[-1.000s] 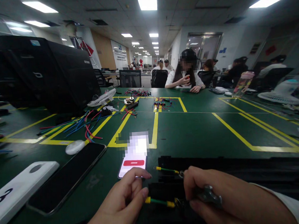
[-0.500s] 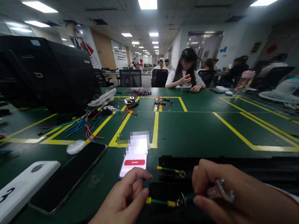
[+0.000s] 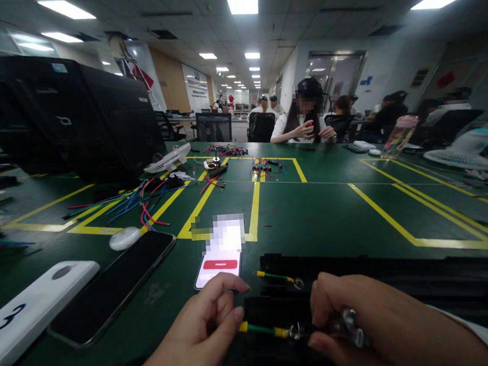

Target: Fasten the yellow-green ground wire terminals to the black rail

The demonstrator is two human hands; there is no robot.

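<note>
My left hand [image 3: 196,337] is closed in a pinch on the end of a short green wire [image 3: 260,330] with yellow sleeves and a ring terminal. My right hand [image 3: 383,329] is wrapped round a small metal wrench [image 3: 349,320] whose head sits at the wire's ring terminal. Both hands rest over a black panel [image 3: 384,276] at the near table edge. A second green wire [image 3: 278,277] with a ring terminal lies on the panel just beyond my hands.
A lit phone [image 3: 220,260], a dark phone [image 3: 113,289], a white mouse [image 3: 124,237] and a white numbered box [image 3: 27,315] lie to the left. Loose coloured wires [image 3: 137,204] and black cases [image 3: 64,120] stand further back. A person [image 3: 306,120] sits across the green table [image 3: 333,210].
My right hand has turned the wrench about the ring terminal, swinging out to the right and then back toward the wire. My left hand has stayed in place on the wire.
</note>
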